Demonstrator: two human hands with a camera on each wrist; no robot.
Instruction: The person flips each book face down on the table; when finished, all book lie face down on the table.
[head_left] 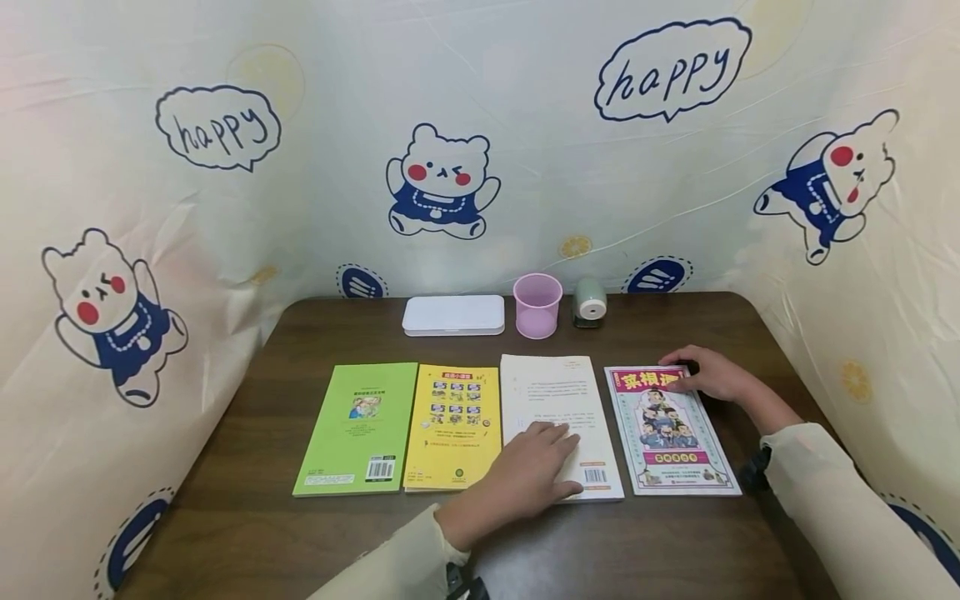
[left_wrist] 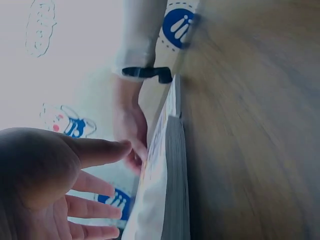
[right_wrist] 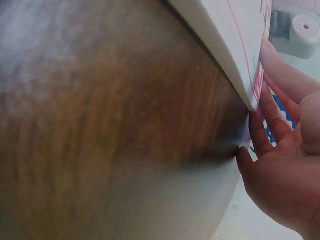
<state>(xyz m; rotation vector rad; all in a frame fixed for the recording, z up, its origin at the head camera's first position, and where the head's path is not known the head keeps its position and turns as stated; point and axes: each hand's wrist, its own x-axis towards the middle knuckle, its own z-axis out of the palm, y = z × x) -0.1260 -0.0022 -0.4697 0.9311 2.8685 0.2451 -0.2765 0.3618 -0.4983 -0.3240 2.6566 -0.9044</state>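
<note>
Four thin paperback books lie side by side on a dark wood-grain table (head_left: 675, 542): a matte green book (head_left: 360, 427), a glossy yellow book (head_left: 454, 425), a white book (head_left: 558, 417) with printed text and a barcode, and a pink-bordered book (head_left: 667, 433) with cartoon figures. Behind them stand a flat white rounded case (head_left: 453, 315), a translucent pink cup (head_left: 537, 305) and a small pale green sharpener (head_left: 589, 302). The left hand (head_left: 525, 475) lies flat on the white book's lower half, fingers straight and close together. The right hand (head_left: 712, 375) rests at the pink-bordered book's far right corner, its fingers (right_wrist: 272, 120) gently bent against the corner's edge, not clamped.
</note>
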